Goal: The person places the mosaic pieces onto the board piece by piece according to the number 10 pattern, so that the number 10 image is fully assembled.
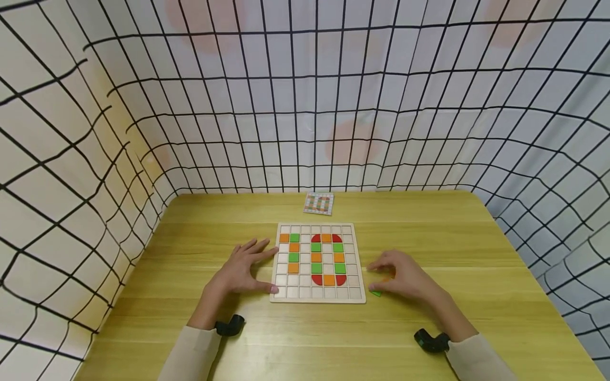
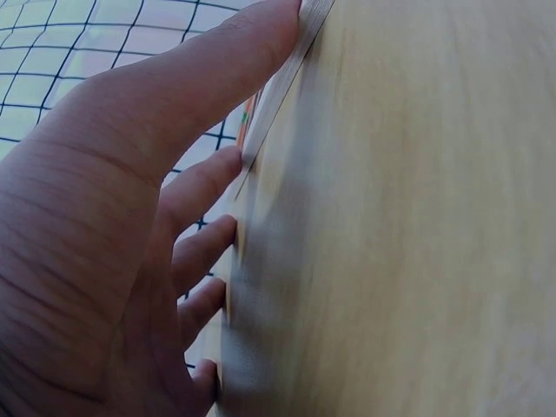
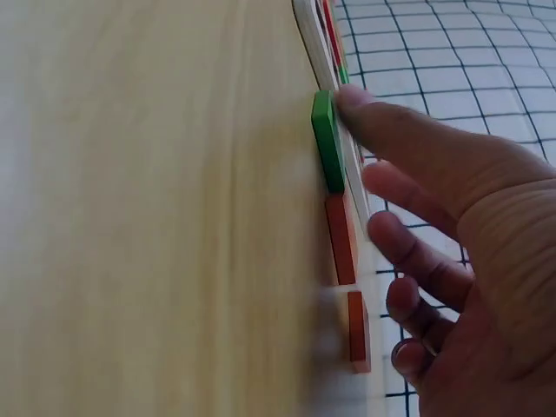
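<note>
A wooden grid board (image 1: 355, 264) lies in the middle of the table, with green, orange and red tiles set in it to form a "10". My left hand (image 1: 244, 269) lies flat with its fingers spread, and its thumb (image 2: 217, 69) touches the board's left edge (image 2: 282, 82). My right hand (image 1: 400, 278) arches loosely over loose tiles just right of the board. Its thumb tip (image 3: 356, 102) touches a green tile (image 3: 327, 142). Two orange tiles (image 3: 340, 237) lie on the table under the other fingers, with nothing pinched.
A small pattern card (image 1: 319, 203) lies beyond the board near the table's far edge. The wooden table (image 1: 476, 254) is enclosed on three sides by a white cloth with a black grid (image 1: 305, 106). Black wrist camera mounts (image 1: 431, 340) sit on both forearms.
</note>
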`<state>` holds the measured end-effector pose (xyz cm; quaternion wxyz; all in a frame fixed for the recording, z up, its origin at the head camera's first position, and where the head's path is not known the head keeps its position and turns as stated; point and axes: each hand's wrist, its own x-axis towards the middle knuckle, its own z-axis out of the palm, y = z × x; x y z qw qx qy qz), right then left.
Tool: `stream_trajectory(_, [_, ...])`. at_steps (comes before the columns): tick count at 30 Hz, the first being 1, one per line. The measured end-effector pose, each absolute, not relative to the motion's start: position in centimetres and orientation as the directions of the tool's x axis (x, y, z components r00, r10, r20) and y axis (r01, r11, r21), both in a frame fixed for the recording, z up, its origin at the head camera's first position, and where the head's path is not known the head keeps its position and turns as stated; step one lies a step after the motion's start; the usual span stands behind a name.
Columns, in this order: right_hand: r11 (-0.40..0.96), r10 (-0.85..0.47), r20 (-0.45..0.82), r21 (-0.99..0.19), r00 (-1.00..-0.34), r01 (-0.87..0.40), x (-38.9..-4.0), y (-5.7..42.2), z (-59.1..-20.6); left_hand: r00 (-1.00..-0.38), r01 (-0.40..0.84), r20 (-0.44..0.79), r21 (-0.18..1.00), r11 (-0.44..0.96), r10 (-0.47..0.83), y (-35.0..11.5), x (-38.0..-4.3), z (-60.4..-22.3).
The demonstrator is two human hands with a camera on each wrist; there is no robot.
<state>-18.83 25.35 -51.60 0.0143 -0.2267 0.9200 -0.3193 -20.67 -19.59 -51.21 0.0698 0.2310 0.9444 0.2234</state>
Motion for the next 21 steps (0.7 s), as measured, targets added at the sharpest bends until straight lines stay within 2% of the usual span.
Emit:
stream_trajectory(3, [0.694,-0.414,0.130,-0.595,-0.901,-0.405,-18.9,25.8,-52.0,-0.883,0.406,-0.028,0.456,0.792,0.468,-19.6,-20.7,-51.3])
stream_trajectory(10, [0.734,-0.291,0.137,-0.603,-0.947,-0.313,-19.6,26.6,-53.0,-0.883,0.410,-0.020,0.457,0.790,0.470,-19.7,-20.7,-51.4])
stream_trajectory(21, [0.645,-0.434,0.140,-0.641,-0.890,-0.416,-19.6,28.5,-53.2,-0.885,0.404,-0.018,0.469,0.785,0.466,-19.7,-20.6,-51.4])
